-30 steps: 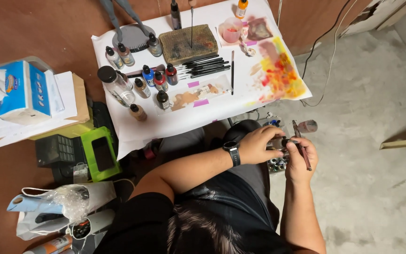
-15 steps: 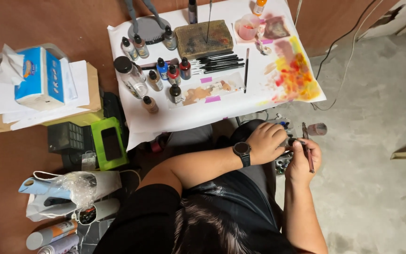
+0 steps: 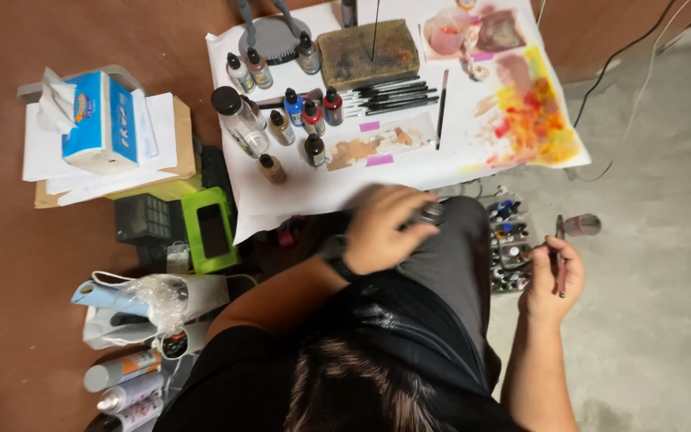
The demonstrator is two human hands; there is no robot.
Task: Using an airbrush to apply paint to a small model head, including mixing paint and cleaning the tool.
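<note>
Hands apart: right hand (image 3: 552, 276) grips a slim airbrush (image 3: 560, 254) out over the floor beside the paint rack (image 3: 508, 244), while left hand (image 3: 385, 230), blurred, grip unclear, hovers at the paper-covered table (image 3: 313, 188) edge.

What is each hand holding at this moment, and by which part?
The right hand grips a thin airbrush-like tool around its middle. The left hand is motion-blurred over the lap; whether it holds anything cannot be told.
</note>
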